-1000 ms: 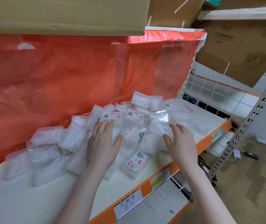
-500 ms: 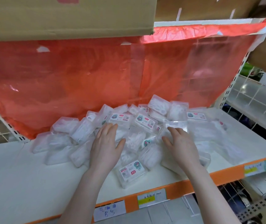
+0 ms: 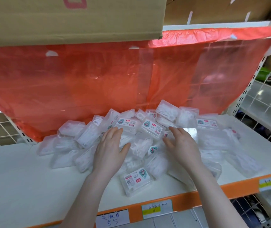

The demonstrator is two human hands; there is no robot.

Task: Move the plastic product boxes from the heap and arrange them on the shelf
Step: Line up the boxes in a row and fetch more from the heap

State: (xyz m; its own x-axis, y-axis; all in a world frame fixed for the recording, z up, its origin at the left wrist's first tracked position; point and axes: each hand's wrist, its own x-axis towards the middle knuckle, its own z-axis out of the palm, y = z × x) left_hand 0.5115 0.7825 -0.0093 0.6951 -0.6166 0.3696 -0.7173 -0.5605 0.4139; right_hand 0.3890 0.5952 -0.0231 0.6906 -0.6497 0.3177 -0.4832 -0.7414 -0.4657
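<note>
Both my hands spread over the heap, nothing gripped yet.

The shelf [image 3: 24, 178] carries the plastic product boxes [image 3: 141, 142], dumped in a loose pile against the red sheet [image 3: 98, 83], so I judge sorting comes first. My left hand [image 3: 110, 152] and right hand [image 3: 183, 147] lie open, fingers straight, resting on boxes.
</note>
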